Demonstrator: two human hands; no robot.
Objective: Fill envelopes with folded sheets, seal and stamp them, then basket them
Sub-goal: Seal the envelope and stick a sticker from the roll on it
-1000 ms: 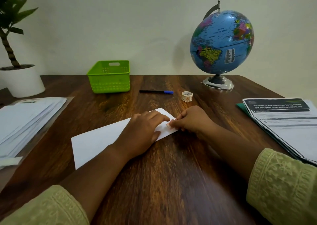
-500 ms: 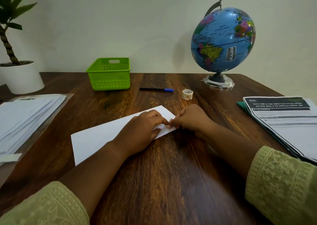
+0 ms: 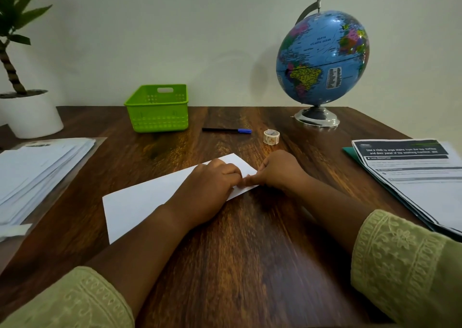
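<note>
Envelope: a long white paper rectangle (image 3: 140, 205), smooth and unmarked, lying flat and slantwise on the table, left of centre and on the near side.
Left hand: (image 3: 207, 192) lies knuckles up on the envelope's right part, holding it down with fingers curled onto the paper.
Right hand: (image 3: 280, 172) sits at the envelope's right end, fingers bent, their tips meeting the left hand's tips at the near edge; whether it pinches anything I cannot tell.
Table: dark brown wood (image 3: 250, 265) with a strong streaked grain.
Basket: bright green plastic (image 3: 157, 112), rectangular, perforated walls with a handle slot, far left of centre.
Roll: a small pale ring (image 3: 271, 136), standing on edge just beyond the hands.
Pen: a thin black barrel with a blue cap (image 3: 226, 130), lying flat between basket and roll.
Printed sheets: a fanned pile (image 3: 415, 177) at the right edge.
White stack: loose paper (image 3: 37, 167) on clear film at the left edge.
Globe: glossy blue sphere (image 3: 322, 57) on a metal base, far right.
</note>
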